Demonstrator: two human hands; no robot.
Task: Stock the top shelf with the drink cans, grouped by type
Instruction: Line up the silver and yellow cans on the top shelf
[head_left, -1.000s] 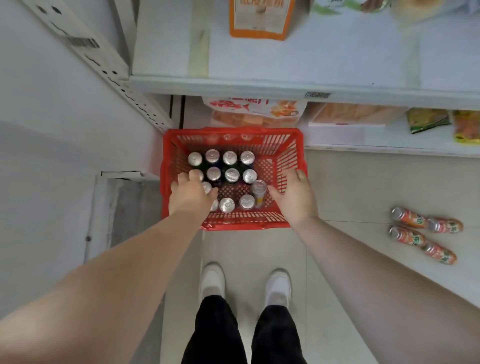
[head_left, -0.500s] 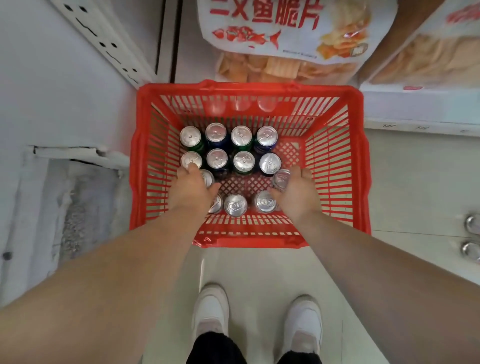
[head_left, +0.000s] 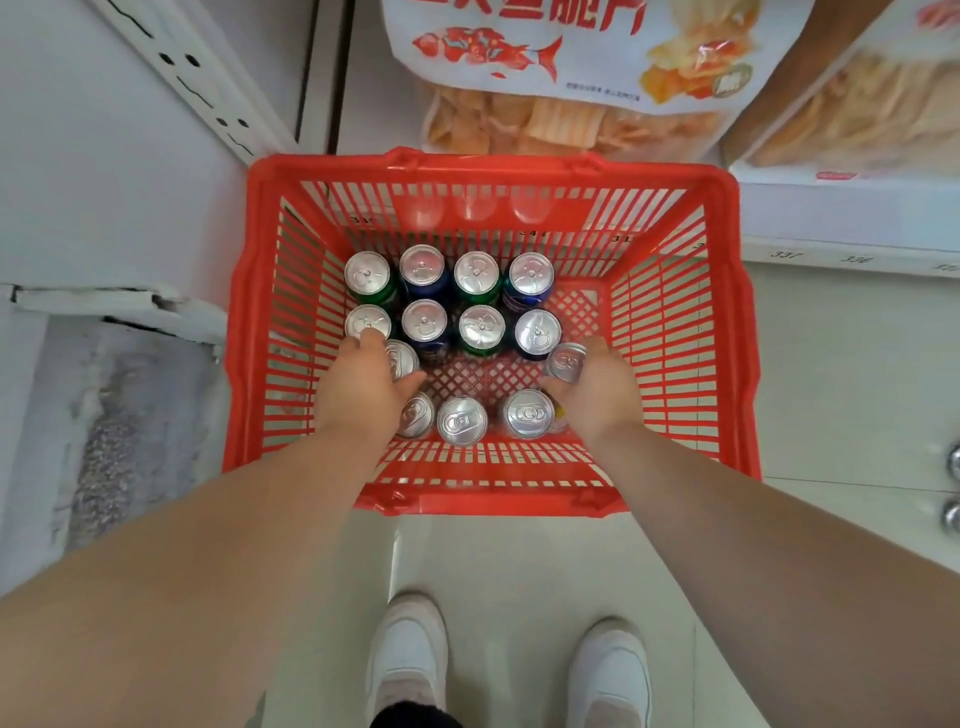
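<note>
Down on the floor (head_left: 519, 571) at my feet sits the red basket (head_left: 498, 171), and the drink cans (head_left: 480, 327) stand upright inside it — green and blue ones in two rows of four at the back, more silver tops nearer me. My left hand (head_left: 363, 389) is curled over the near-left can (head_left: 402, 358), thumb against its side; my right hand (head_left: 597, 389) grips the right-side can (head_left: 567, 361), which leans a little. Snack bags (head_left: 571, 78) lie on the low shelf just beyond the basket — two more can tops (head_left: 955, 460) show at the floor's right edge.
</note>
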